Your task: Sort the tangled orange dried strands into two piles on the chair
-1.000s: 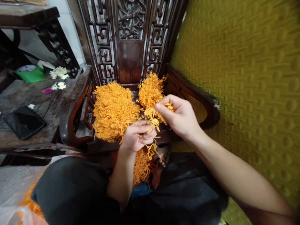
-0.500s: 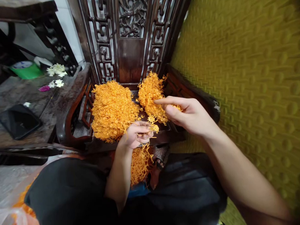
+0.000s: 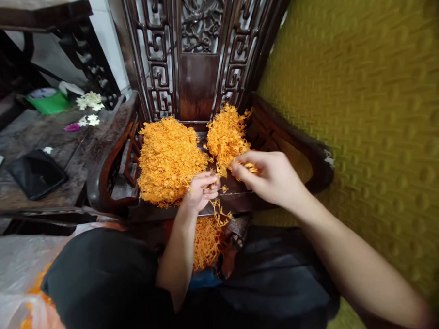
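Observation:
My left hand (image 3: 202,190) is closed around some thin orange strands that hang below its fingers, in front of the large orange pile (image 3: 170,162) on the dark wooden seat (image 3: 221,203). To its right, my right hand (image 3: 265,174) has its fingers curled round a small bunch of orange strands (image 3: 251,168), with thumb and forefinger near the left fingertips. Just behind my right hand lies the smaller orange pile (image 3: 227,135). More orange strands (image 3: 206,245) lie low down between the legs.
On the side table (image 3: 73,156) at left are green tape (image 3: 48,101), white flowers (image 3: 90,101), a purple flower and a black phone (image 3: 37,173). Curved armrests flank the seat. A plastic bag (image 3: 37,313) with orange pieces lies lower left, a yellow-green textured surface at right.
My right hand has come down and closed its extended forefinger toward the thumb beside my left hand. The view has shifted a little, so the surroundings appear farther right.

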Available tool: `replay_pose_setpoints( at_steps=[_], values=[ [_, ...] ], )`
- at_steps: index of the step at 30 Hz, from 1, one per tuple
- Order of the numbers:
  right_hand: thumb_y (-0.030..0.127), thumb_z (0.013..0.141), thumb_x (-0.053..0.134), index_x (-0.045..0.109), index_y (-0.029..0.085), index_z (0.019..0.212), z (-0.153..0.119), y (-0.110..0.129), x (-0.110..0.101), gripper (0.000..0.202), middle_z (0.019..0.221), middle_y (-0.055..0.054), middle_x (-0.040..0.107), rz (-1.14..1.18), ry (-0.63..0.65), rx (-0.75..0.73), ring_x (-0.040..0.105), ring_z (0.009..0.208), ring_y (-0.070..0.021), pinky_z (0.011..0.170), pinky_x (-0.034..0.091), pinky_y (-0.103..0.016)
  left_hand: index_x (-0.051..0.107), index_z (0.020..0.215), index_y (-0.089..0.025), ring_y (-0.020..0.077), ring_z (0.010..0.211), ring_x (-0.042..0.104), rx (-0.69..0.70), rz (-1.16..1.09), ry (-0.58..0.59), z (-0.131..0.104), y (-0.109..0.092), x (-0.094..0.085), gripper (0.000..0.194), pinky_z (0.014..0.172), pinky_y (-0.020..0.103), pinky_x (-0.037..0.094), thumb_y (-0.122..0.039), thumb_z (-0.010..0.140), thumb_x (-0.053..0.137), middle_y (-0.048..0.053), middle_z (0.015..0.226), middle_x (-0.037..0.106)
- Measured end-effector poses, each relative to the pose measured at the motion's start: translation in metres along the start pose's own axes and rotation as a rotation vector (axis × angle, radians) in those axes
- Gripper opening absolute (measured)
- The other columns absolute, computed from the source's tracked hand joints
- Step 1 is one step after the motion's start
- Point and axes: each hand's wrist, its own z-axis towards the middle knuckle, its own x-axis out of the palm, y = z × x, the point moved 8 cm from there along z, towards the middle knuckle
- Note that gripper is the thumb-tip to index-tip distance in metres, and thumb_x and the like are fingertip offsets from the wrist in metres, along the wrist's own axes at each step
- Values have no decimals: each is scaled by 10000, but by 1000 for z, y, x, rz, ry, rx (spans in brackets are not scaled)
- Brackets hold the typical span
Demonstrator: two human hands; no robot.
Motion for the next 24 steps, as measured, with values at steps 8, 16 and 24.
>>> replay_pose_setpoints(
  at_steps=[8, 16, 24],
  values=[
    [291, 1030, 473, 626, 83, 1423, -6, 7, 44, 471, 1041, -153, 754, -582, 136, -163, 717, 805, -244, 691, 507, -347, 629, 686, -113, 0, 441, 291, 204, 98, -215, -16, -27, 6, 308, 406, 153, 143, -356, 718, 816, -39, 576, 476],
    [294, 1012, 451, 750, 142, 1124, 3, 6, 52, 354, 957, -130, 757, -724, 33, -126, 682, 720, -222, 589, 395, -329, 622, 654, -137, 23, 462, 277, 218, 218, -217, -23, -25, 17, 350, 451, 209, 135, -429, 762, 782, -55, 547, 406],
    [257, 842, 601, 677, 215, 872, 28, -88, -21, 92, 831, -130, 700, -222, -356, 238, 586, 722, -228, 706, 398, -367, 609, 584, -157, 71, 482, 348, 168, 248, 38, -61, -42, 52, 337, 482, 256, 197, -399, 789, 724, -14, 538, 494]
  ],
)
